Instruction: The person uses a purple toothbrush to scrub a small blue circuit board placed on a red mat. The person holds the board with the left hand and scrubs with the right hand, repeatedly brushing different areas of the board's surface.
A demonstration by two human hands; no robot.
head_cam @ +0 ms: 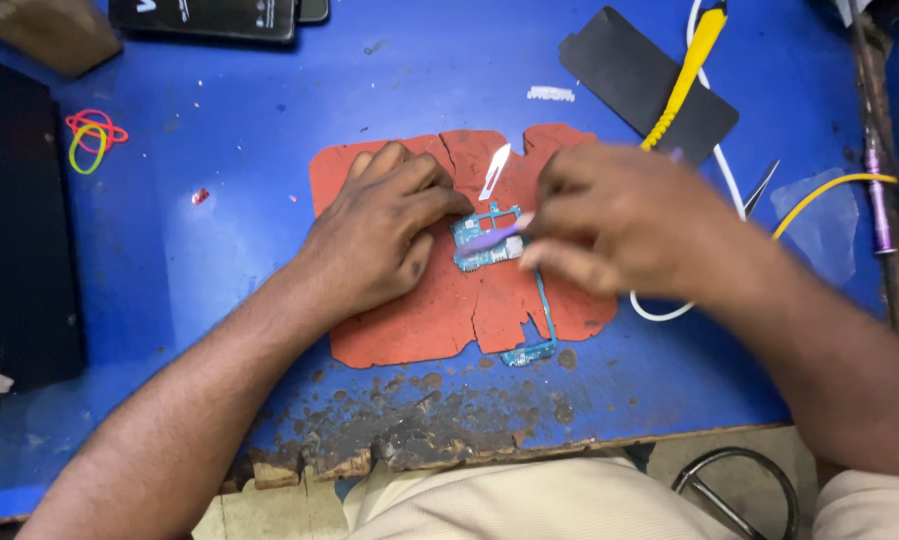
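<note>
A small teal circuit board (pixel 490 240) with a thin frame running down to a lower piece (pixel 530 352) lies on a cracked orange mat (pixel 410 320). My left hand (pixel 385 230) rests flat on the mat, fingertips pressing the board's left edge. My right hand (pixel 625 225) is shut on a slim purple tool (pixel 490 240) whose tip lies across the board. A white blade (pixel 495 170) lies on the mat just above the board.
On the blue worn table (pixel 220 130) lie a yellow-handled tool (pixel 688 70) on a black pad (pixel 630 70), tweezers (pixel 760 188), white and yellow cables, coloured rubber bands (pixel 92 135), a dark phone (pixel 205 18) at the top and a black object (pixel 15 230) at the left edge.
</note>
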